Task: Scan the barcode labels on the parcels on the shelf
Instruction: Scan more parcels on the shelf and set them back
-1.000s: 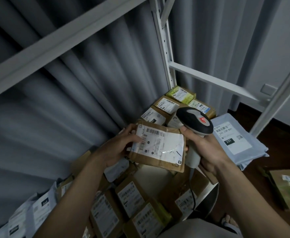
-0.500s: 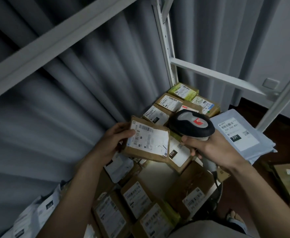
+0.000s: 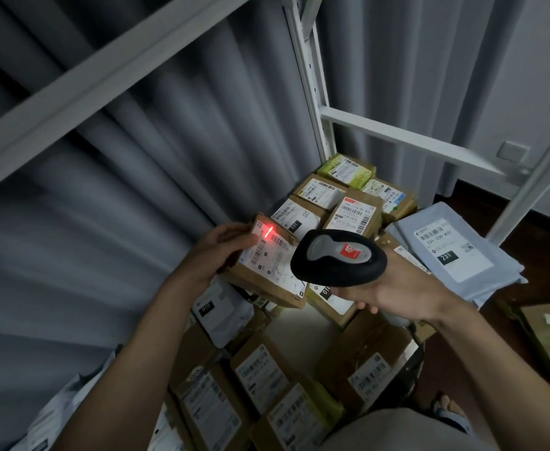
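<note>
Scanner (image 3: 337, 257) (gripped) points left at parcel (image 3: 267, 265).

Shelf (image 3: 303, 323) under labelled parcels (image 3: 260, 372)

Brown cardboard parcel (image 3: 260, 281), matt black plastic scanner (image 3: 338, 258), painted metal shelf frame (image 3: 303, 76)

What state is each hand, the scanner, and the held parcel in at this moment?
Left hand: holds the brown parcel, label facing up.
Right hand: wrapped round the scanner.
Scanner: on, red line across the parcel's label.
Grey mailer: lying flat, label up.
</note>
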